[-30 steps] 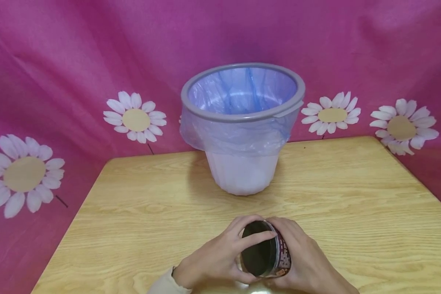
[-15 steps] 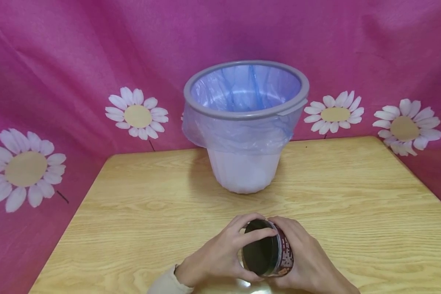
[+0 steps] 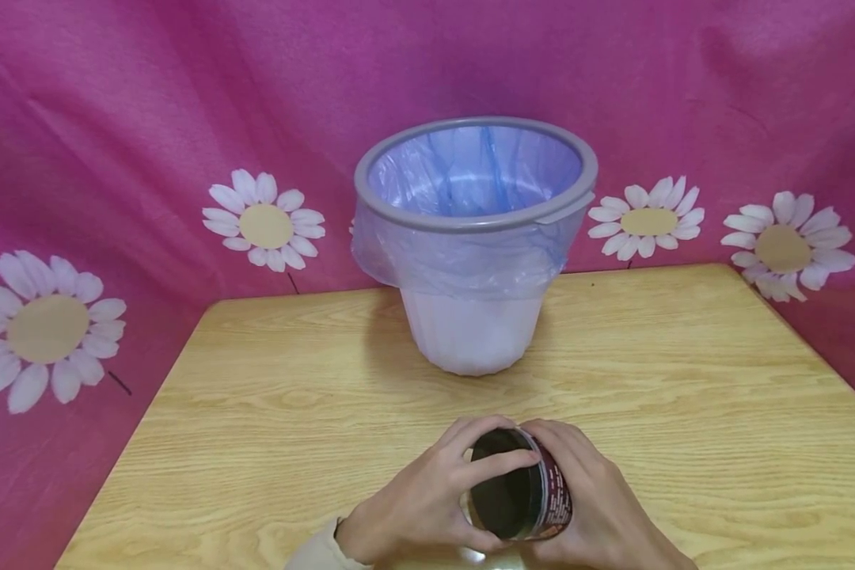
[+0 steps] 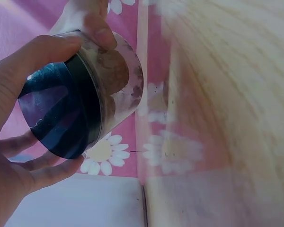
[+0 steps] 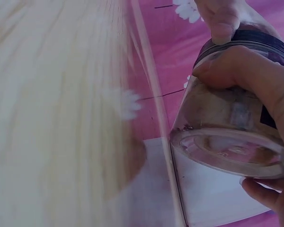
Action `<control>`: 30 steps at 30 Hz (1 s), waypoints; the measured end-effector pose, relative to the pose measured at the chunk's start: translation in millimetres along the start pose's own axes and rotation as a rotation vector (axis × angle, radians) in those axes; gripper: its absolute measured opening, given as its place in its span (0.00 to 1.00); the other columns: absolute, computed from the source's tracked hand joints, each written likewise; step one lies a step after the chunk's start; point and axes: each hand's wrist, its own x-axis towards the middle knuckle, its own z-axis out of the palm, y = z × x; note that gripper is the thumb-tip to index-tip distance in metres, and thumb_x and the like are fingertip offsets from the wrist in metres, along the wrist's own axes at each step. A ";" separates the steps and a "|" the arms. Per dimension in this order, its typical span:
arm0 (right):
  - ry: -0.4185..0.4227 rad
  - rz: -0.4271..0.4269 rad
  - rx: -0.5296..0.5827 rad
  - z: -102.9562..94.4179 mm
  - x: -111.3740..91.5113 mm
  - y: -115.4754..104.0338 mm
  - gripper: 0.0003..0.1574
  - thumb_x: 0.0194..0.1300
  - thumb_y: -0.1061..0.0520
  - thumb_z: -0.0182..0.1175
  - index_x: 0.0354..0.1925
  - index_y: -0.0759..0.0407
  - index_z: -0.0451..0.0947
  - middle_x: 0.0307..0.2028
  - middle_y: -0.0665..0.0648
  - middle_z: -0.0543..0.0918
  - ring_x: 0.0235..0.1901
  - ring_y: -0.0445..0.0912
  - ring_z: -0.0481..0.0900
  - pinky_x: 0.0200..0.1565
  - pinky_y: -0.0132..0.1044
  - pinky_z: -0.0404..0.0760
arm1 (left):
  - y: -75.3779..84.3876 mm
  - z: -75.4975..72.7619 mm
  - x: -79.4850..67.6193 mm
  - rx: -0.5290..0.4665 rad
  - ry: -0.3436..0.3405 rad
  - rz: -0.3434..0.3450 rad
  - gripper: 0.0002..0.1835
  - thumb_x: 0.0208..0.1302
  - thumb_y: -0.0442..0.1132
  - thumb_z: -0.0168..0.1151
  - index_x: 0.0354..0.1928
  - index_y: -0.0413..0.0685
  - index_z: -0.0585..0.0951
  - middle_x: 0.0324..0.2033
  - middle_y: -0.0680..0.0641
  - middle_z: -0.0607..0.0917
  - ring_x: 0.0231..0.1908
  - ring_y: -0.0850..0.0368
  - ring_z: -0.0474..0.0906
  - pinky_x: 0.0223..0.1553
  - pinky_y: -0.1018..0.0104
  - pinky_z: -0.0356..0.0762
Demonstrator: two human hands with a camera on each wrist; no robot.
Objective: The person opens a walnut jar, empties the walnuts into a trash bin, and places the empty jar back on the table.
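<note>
Close to the person's side of the table, both hands hold a clear jar (image 3: 559,499) tilted on its side, with a dark printed label. Its black lid (image 3: 502,495) faces left. My left hand (image 3: 427,487) grips the lid, fingers spread around its edge and one lying across its top. My right hand (image 3: 598,503) is wrapped around the jar's body. Brown smears show through the clear wall (image 4: 114,78) in the left wrist view. The right wrist view shows the round see-through base (image 5: 234,150), raised above the table.
Behind the hands, a white bin (image 3: 473,332) with a grey rim (image 3: 427,222) stands on the wooden table (image 3: 256,412). A bluish plastic bag (image 3: 470,257) lines it and folds over the outside. A pink cloth (image 3: 150,119) with white daisies hangs around the table's far edges.
Both hands keep their hold on the jar, which has shifted very slightly to the right. The head view moved a little, and the bin stays where it was.
</note>
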 end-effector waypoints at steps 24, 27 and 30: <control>0.055 -0.006 0.001 0.6 0.3 0.6 0.70 0.14 0.48 0.79 0.63 0.59 0.68 0.56 0.52 0.75 0.55 0.46 0.73 0.60 0.22 0.64 | -4.7 -1.2 -1.4 -0.014 -0.023 0.031 0.52 0.43 0.50 0.77 0.71 0.55 0.60 0.67 0.45 0.61 0.66 0.54 0.58 0.66 0.65 0.61; 0.062 -0.018 -0.002 1.0 0.5 1.1 0.70 0.13 0.48 0.79 0.63 0.60 0.68 0.56 0.51 0.75 0.54 0.46 0.73 0.59 0.22 0.64 | -4.6 -1.6 -1.0 -0.008 -0.012 0.031 0.51 0.43 0.51 0.77 0.70 0.56 0.62 0.66 0.46 0.62 0.66 0.55 0.59 0.66 0.65 0.60; 0.057 -0.014 0.003 1.4 0.2 1.6 0.71 0.13 0.48 0.79 0.63 0.60 0.68 0.56 0.52 0.75 0.54 0.45 0.73 0.59 0.22 0.64 | -4.4 -1.7 -0.6 -0.003 -0.001 0.029 0.50 0.43 0.50 0.76 0.70 0.56 0.62 0.66 0.46 0.63 0.66 0.55 0.60 0.66 0.65 0.59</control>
